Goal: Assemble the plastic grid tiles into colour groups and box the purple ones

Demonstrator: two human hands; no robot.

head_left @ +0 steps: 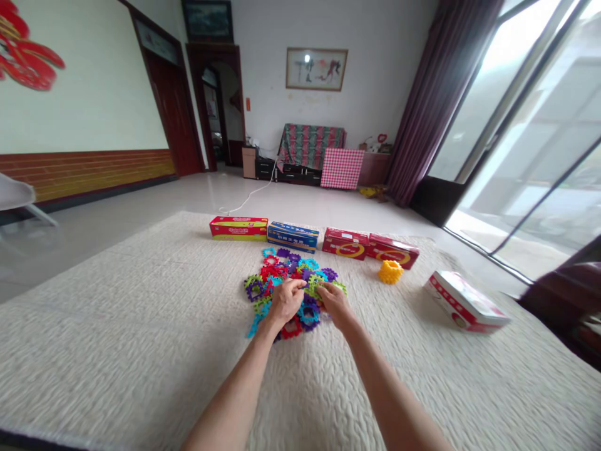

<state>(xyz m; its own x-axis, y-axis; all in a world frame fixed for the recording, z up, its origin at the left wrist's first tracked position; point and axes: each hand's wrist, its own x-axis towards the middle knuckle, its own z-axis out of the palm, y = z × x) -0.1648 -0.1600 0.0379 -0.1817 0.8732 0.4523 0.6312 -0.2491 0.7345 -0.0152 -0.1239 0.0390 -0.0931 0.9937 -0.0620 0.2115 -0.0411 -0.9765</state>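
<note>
One lime-green, toothed plastic square (314, 286) is likely needing steadiness, right hand (335, 299) fingers clamping it; left hand (287, 300), nine o'clock, grip unclear.

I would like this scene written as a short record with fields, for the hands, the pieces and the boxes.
Left hand: over the pile, fingertips near a green piece; grip unclear
Right hand: at the green piece; grip unclear
Pile: toothed plastic pieces, red, purple, blue, green
Apart from pile: yellow pieces, to its right
Box row beyond pile, left to right: red-and-yellow box, blue box, two red boxes
Far right: white-and-red box
Surface: pale quilted cover
</note>
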